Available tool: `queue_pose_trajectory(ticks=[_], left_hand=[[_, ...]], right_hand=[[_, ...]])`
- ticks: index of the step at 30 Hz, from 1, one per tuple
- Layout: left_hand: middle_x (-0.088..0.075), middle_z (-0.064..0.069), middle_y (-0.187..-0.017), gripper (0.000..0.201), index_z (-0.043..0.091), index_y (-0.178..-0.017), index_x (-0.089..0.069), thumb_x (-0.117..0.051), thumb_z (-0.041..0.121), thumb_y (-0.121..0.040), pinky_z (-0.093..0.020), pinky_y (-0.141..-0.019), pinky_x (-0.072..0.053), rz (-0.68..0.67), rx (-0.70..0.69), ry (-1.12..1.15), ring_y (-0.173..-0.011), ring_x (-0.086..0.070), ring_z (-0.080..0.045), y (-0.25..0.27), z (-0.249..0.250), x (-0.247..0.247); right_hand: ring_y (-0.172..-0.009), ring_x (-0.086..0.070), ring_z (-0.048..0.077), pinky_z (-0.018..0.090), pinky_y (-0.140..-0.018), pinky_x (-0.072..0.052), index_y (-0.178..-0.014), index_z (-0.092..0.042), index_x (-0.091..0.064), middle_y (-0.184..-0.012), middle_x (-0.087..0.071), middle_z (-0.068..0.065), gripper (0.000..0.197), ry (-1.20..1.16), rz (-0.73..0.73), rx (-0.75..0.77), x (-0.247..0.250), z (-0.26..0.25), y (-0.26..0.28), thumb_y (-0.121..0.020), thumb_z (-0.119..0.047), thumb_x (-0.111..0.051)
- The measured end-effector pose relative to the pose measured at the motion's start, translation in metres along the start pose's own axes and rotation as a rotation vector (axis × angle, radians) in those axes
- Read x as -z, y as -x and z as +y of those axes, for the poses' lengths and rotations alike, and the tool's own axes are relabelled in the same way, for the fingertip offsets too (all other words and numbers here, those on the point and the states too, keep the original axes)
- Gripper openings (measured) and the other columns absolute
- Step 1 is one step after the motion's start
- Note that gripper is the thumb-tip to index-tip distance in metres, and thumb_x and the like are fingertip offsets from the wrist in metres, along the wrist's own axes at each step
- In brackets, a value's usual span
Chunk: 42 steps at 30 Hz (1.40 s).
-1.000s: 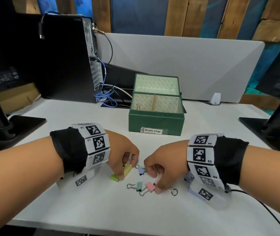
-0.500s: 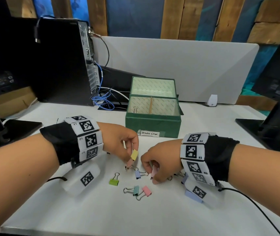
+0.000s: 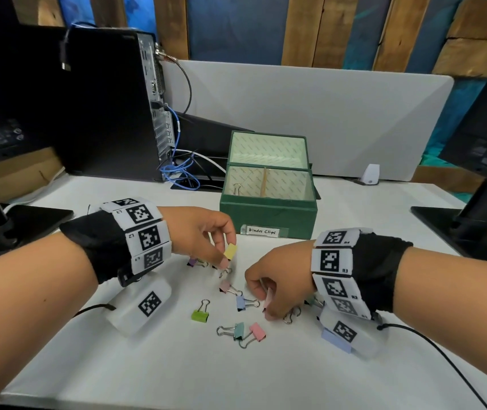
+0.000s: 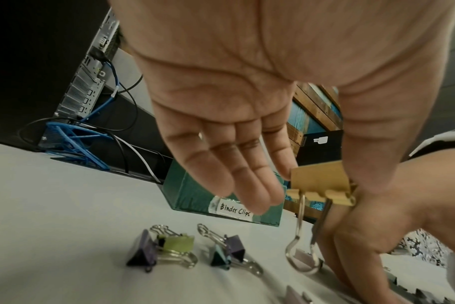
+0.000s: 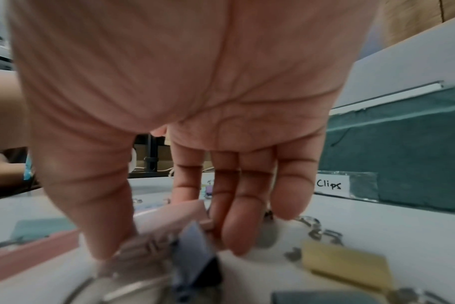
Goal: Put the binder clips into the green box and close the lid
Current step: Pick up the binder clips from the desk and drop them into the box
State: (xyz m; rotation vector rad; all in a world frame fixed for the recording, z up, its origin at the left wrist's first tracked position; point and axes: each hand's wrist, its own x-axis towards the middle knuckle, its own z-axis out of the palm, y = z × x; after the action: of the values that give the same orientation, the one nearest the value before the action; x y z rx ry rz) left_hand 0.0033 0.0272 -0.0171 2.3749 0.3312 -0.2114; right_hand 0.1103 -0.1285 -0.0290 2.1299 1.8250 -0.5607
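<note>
Left hand (image 3: pixel 203 232) raised a little above the white bench (image 3: pixel 117 365), thumb and forefinger pinching a yellow binder clip (image 3: pixel 230 251) by its body, wire handles hanging down; other fingers (image 4: pixel 237 170) stretched out and relaxed. Right hand (image 3: pixel 277 279) low at the bench, thumb and fingers curled round a pink binder clip (image 3: pixel 268 303), seen closer from the right wrist (image 5: pixel 174 216), though blurred there.

Green box (image 3: pixel 267 211) standing beyond both hands, lid (image 3: pixel 267 149) tipped up and back, a paper label reading "Binder Clips" (image 3: pixel 263 231) on the front wall. Inside, a divider splitting two compartments, with one clip's wire handle (image 3: pixel 237 189) showing in the left compartment.

Loose clips scattered on the bench between and before the hands: a green clip (image 3: pixel 200 313), a blue clip (image 3: pixel 243 303), a dusty pink clip (image 3: pixel 227 287), a teal clip (image 3: pixel 237 331) touching another pink clip (image 3: pixel 257 331), and a purple clip (image 3: pixel 193 262) partly hidden behind the left hand. More clips half-hidden under the right wrist.

Black computer tower (image 3: pixel 103 108) with blue cables (image 3: pixel 181 173) at the back left, a grey partition (image 3: pixel 340 119) behind the box.
</note>
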Motion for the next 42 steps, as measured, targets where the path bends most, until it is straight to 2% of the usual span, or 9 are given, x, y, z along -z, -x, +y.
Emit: queue_pose_trajectory(ticks=[5,12,17,20,28,31,35,39,42], left_hand=[[-0.067,-0.001,-0.089,0.035,0.020,-0.094,-0.060,-0.077,0.021,-0.064,-0.034,-0.070,-0.049,0.046,-0.012,0.082,-0.069,-0.060,-0.022,0.003,-0.001,0.001],[-0.068,-0.006,-0.087,0.032,0.018,-0.091,-0.051,-0.074,0.008,-0.071,-0.026,-0.064,-0.056,0.216,-0.035,0.282,-0.072,-0.068,-0.014,-0.009,-0.003,0.024],[-0.064,-0.002,-0.080,0.029,0.014,-0.101,-0.049,-0.069,0.010,-0.080,-0.030,-0.068,-0.054,0.398,-0.023,0.283,-0.071,-0.063,-0.013,-0.028,0.010,0.041],[-0.063,-0.001,-0.081,0.031,0.015,-0.102,-0.050,-0.071,0.015,-0.078,-0.031,-0.070,-0.052,0.474,-0.027,0.229,-0.072,-0.060,-0.014,-0.040,0.016,0.046],[-0.050,0.007,-0.086,0.041,0.029,-0.107,-0.058,-0.078,0.028,-0.071,-0.021,-0.060,-0.041,0.585,0.009,-0.088,-0.065,-0.048,-0.008,-0.073,0.016,0.055],[-0.050,0.000,-0.100,0.057,0.033,-0.123,-0.051,-0.077,0.032,-0.072,-0.024,-0.069,-0.043,0.541,0.033,-0.178,-0.079,-0.052,-0.016,-0.080,0.020,0.051],[-0.048,0.002,-0.108,0.071,0.036,-0.136,-0.036,-0.071,0.047,-0.074,-0.027,-0.079,-0.043,0.478,0.057,-0.259,-0.091,-0.052,-0.017,-0.071,0.026,0.039],[-0.060,0.006,-0.107,0.053,0.031,-0.123,-0.051,-0.062,0.055,-0.077,-0.025,-0.075,-0.043,0.207,0.168,-0.509,-0.091,-0.058,-0.015,-0.041,0.035,0.024],[-0.066,0.004,-0.109,0.071,0.037,-0.126,-0.047,-0.069,0.064,-0.064,-0.019,-0.067,-0.048,-0.021,0.317,-0.553,-0.086,-0.065,-0.011,-0.020,0.033,0.010]], right_hand=[[-0.070,-0.053,0.007,0.022,-0.065,-0.044,-0.103,-0.024,-0.059,-0.090,-0.061,-0.005,0.022,-0.151,0.072,-0.008,0.015,0.014,0.004,-0.082,-0.029,-0.062],[-0.083,-0.064,0.016,0.032,-0.090,-0.054,-0.095,-0.020,-0.057,-0.089,-0.060,0.001,0.019,-0.901,0.279,-0.029,0.054,0.048,0.001,-0.086,-0.003,-0.058],[-0.084,-0.065,0.017,0.025,-0.074,-0.049,-0.104,-0.023,-0.060,-0.105,-0.063,-0.002,0.025,-0.565,0.795,-0.158,0.088,0.058,-0.019,-0.081,-0.020,-0.068],[-0.089,-0.058,0.016,0.023,-0.071,-0.043,-0.108,-0.018,-0.059,-0.104,-0.059,-0.003,0.031,-0.556,0.923,-0.184,0.102,0.059,-0.039,-0.079,-0.021,-0.070],[-0.103,-0.061,0.018,0.028,-0.084,-0.047,-0.095,-0.023,-0.059,-0.110,-0.059,-0.003,0.017,-0.433,0.806,-0.205,0.083,0.067,-0.037,-0.081,-0.015,-0.065],[-0.098,-0.059,0.014,0.028,-0.087,-0.048,-0.091,-0.027,-0.058,-0.109,-0.058,-0.007,0.012,-0.380,0.758,-0.206,0.071,0.067,-0.007,-0.082,-0.021,-0.064],[-0.084,-0.058,0.008,0.013,-0.071,-0.043,-0.101,-0.026,-0.061,-0.098,-0.063,-0.011,0.017,-0.265,0.500,-0.208,0.051,0.067,0.030,-0.085,-0.029,-0.063],[-0.080,-0.053,0.004,0.016,-0.071,-0.041,-0.111,-0.032,-0.058,-0.106,-0.061,-0.007,0.031,-0.143,0.167,-0.210,0.022,0.069,0.041,-0.082,-0.038,-0.065],[-0.086,-0.052,0.002,0.019,-0.071,-0.045,-0.124,-0.041,-0.048,-0.110,-0.052,-0.014,0.056,-0.148,0.002,-0.216,0.007,0.063,0.044,-0.074,-0.050,-0.070]])
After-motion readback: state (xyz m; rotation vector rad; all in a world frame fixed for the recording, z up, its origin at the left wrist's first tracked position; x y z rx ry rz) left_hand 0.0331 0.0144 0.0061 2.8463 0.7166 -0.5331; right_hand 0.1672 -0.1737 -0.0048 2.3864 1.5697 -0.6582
